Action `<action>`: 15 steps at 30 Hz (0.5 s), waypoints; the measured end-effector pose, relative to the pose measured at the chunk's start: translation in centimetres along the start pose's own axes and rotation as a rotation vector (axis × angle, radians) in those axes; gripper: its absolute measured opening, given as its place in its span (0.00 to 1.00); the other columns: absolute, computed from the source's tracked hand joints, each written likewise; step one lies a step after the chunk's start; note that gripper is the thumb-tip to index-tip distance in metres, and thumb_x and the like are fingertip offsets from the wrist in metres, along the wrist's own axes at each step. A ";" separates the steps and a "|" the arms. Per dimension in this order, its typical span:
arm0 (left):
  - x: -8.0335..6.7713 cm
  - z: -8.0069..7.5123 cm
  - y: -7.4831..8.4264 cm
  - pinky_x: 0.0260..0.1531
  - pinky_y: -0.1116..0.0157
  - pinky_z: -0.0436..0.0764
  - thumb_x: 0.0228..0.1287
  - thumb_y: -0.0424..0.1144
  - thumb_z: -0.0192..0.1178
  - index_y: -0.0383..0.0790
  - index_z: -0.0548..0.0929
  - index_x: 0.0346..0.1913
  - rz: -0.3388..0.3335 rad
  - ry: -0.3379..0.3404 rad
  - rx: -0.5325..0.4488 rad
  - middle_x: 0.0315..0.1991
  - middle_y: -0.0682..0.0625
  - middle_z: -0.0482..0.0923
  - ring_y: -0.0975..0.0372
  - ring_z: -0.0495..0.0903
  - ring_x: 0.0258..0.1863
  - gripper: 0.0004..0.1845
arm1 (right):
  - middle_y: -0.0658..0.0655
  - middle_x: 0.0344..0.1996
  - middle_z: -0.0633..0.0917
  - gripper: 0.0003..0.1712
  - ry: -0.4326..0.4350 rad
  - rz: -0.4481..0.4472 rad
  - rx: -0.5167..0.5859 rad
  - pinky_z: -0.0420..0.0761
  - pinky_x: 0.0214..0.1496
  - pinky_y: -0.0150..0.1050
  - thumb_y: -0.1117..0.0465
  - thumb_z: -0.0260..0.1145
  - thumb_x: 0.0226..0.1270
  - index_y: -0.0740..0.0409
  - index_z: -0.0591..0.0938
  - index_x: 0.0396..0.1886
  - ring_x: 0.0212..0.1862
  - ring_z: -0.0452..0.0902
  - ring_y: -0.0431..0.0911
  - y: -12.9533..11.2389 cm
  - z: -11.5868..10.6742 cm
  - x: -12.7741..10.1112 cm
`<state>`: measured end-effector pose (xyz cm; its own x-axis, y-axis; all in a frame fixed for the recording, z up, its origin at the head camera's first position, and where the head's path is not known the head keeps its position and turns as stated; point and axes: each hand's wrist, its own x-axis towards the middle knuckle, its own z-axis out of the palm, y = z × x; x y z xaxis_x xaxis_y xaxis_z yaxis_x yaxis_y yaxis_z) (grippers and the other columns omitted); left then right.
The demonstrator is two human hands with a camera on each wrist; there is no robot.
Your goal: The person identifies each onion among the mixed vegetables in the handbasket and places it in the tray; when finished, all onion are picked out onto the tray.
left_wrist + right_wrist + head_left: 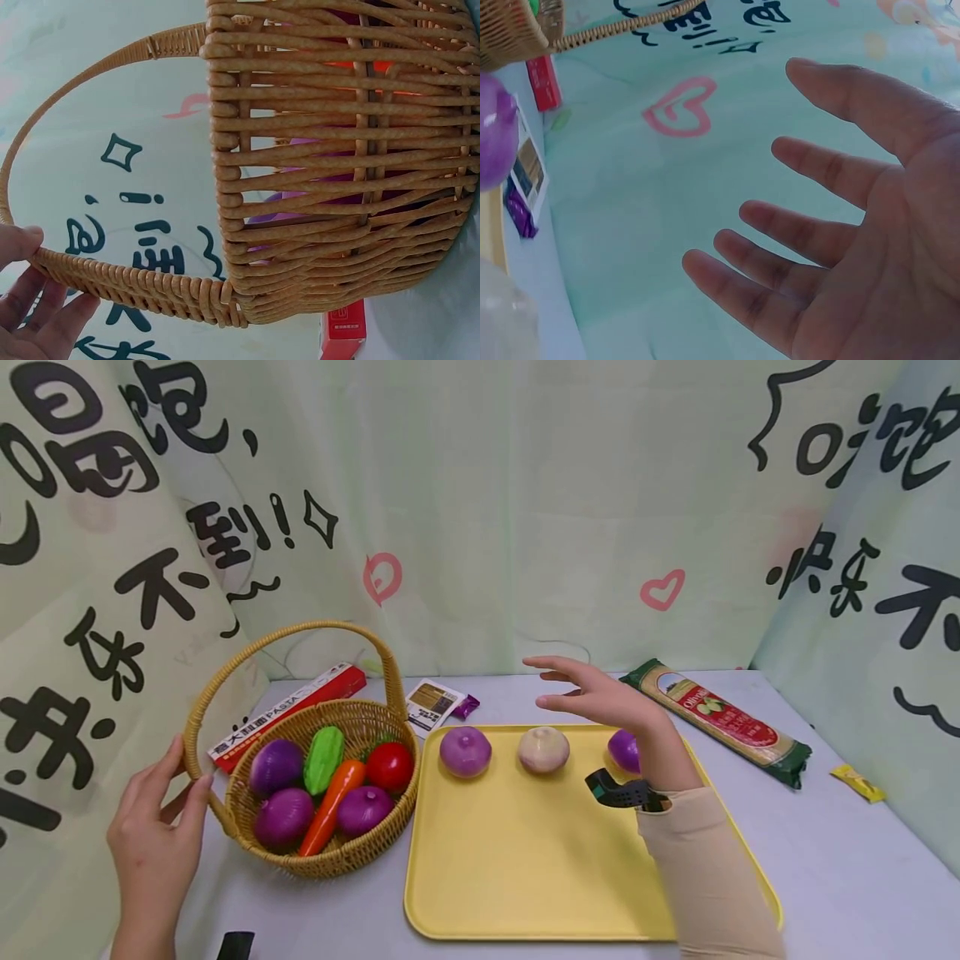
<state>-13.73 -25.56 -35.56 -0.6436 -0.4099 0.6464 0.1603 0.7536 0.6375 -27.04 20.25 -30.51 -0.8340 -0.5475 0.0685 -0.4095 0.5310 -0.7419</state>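
My left hand (159, 831) pinches the left side of the handle of a wicker basket (341, 860), thumb on one face and fingertips on the other. Inside the basket lie purple onions (285, 818), a green cucumber-like vegetable (324, 760), an orange carrot (332, 808) and a red tomato (390, 767). Held in the air over the far right of a yellow tray (525, 877), my right hand (603, 693) has its fingers spread and nothing in them. Along the tray's back sit a purple onion (465, 752), a whitish onion (543, 750) and another purple one, partly hidden by my right wrist.
Behind the basket lies a red-and-white pasta box (288, 714), with a printed card (433, 704) and a small purple packet (466, 707) beside it. A long green-ended packet (716, 718) and a yellow sachet (857, 782) lie at right. Printed curtains enclose the table.
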 end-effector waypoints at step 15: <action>0.1 0.0 0.0 0.39 0.95 0.63 0.58 0.28 0.62 0.58 0.70 0.65 0.002 -0.002 0.004 0.48 0.40 0.76 0.92 0.61 0.45 0.34 | 0.48 0.71 0.62 0.33 -0.082 -0.062 0.080 0.69 0.69 0.53 0.51 0.61 0.67 0.38 0.63 0.70 0.72 0.58 0.50 -3.2 2.9 3.3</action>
<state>-13.77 -25.62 -35.52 -0.6446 -0.4075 0.6469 0.1588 0.7563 0.6347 -27.39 14.85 -29.84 -0.7738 -0.6302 0.0633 -0.4254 0.4431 -0.7891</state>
